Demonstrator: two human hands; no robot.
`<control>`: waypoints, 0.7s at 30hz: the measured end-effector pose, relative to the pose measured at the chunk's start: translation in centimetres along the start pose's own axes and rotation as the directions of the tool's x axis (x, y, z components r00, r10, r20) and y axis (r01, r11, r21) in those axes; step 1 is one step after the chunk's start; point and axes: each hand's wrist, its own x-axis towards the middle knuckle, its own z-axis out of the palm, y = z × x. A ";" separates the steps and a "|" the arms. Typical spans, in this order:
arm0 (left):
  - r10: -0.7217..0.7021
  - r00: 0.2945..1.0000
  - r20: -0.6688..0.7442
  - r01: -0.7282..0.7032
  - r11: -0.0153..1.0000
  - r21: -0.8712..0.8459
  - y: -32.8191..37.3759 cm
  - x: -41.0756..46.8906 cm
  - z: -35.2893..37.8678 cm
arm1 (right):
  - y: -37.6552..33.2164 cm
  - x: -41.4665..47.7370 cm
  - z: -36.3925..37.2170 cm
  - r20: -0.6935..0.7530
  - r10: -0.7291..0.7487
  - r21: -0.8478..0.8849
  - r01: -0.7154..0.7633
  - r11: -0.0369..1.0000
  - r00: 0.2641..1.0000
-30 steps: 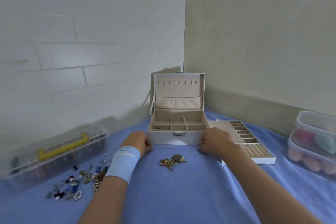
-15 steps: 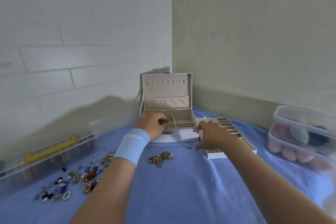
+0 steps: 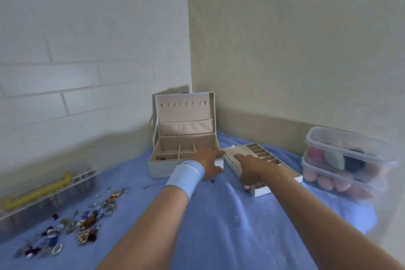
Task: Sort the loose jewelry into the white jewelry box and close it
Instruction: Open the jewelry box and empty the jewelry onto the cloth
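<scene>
Velvet, beige and matte, lines the white jewelry box, which we see standing open in the corner on a fleecy blue cloth. Its lid is upright, showing a row of little hooks and a gathered pocket. The base is split into square compartments, and one small dark piece lies in the front left one.

Just to the right sits the flat tray insert, with a perforated panel and narrow slots. Our left hand, above a pale blue wristband, clasps the box's front right corner, fingers over the rim and thumb on the front wall. Our right hand lies on the tray, index straight on the perforated panel and the other fingers curled over its near edge.

The loose jewelry, rings, beads and glinting metal, is scattered well to the left, beside a clear case with a yellow handle. On the far right we see two stacked clear tubs holding rounded sponges.
</scene>
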 end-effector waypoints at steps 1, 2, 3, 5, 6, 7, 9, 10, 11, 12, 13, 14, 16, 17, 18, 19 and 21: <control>0.016 1.000 -0.011 -0.016 1.000 0.002 0.4 0.1 0.1 | 0.1 -0.3 0.0 -0.001 0.009 -0.027 -0.009 1.000 1.000; 0.039 0.999 -0.024 -0.039 0.999 0.015 1.0 0.3 0.1 | 0.2 -0.6 0.0 -0.001 0.018 -0.055 -0.018 0.998 1.000; 0.064 0.997 -0.035 -0.063 0.997 0.032 1.7 0.4 0.2 | 0.2 -0.8 0.1 -0.010 0.021 -0.087 -0.022 0.996 1.000; 0.117 0.992 -0.045 -0.116 0.993 0.027 3.0 0.9 0.6 | 0.1 -1.0 0.5 -0.079 0.003 -0.163 -0.016 0.986 0.997; 0.137 0.989 -0.048 -0.137 0.991 0.004 3.5 1.1 0.8 | -0.2 -1.1 0.6 -0.129 -0.007 -0.203 -0.020 0.979 0.992; 0.153 0.986 -0.061 -0.154 0.988 -0.016 3.8 1.3 1.0 | -0.4 -1.1 0.6 -0.181 -0.010 -0.240 -0.034 0.970 0.983; 0.172 0.980 -0.104 -0.177 0.983 -0.043 4.0 1.7 1.1 | -0.6 -0.9 -0.2 -0.265 -0.006 -0.265 -0.067 0.962 0.964; 0.183 0.974 -0.133 -0.190 0.981 -0.043 4.0 1.9 1.0 | -0.7 -0.9 -0.9 -0.272 0.005 -0.258 -0.078 0.963 0.962; 0.189 0.969 -0.161 -0.196 0.980 -0.031 3.8 2.1 0.7 | -0.7 -0.9 -1.7 -0.244 0.020 -0.257 -0.084 0.963 0.970; 0.185 0.964 -0.189 -0.192 0.981 -0.017 3.6 2.2 0.4 | -0.7 -1.1 -2.5 -0.220 0.025 -0.262 -0.084 0.961 0.975; 0.178 0.959 -0.220 -0.185 0.983 -0.012 3.4 2.4 0.0 | -0.7 -1.2 -3.0 -0.236 0.016 -0.266 -0.081 0.961 0.972; 0.173 0.951 -0.256 -0.184 0.983 -0.022 3.0 2.5 -0.5 | -0.7 -1.4 -3.4 -0.303 -0.007 -0.264 -0.077 0.961 0.953; 0.158 0.934 -0.321 -0.192 0.978 -0.078 2.4 2.6 -1.2 | -1.1 -1.8 -3.6 -0.458 -0.071 -0.283 -0.069 0.956 0.886; 0.155 0.922 -0.354 -0.202 0.974 -0.100 2.1 2.5 -1.6 | -1.4 -1.9 -3.6 -0.502 -0.107 -0.298 -0.055 0.953 0.858; 0.156 0.907 -0.392 -0.213 0.971 -0.108 1.8 2.2 -2.0 | -1.7 -1.8 -3.6 -0.534 -0.148 -0.308 -0.029 0.951 0.832; 0.160 0.885 -0.437 -0.220 0.971 -0.091 1.2 1.9 -2.4 | -2.0 -1.4 -3.7 -0.564 -0.197 -0.320 0.008 0.948 0.802; 0.168 0.840 -0.516 -0.198 0.980 -0.003 -0.6 1.1 -3.1 | -2.8 -0.9 -4.0 -0.592 -0.290 -0.333 0.099 0.938 0.752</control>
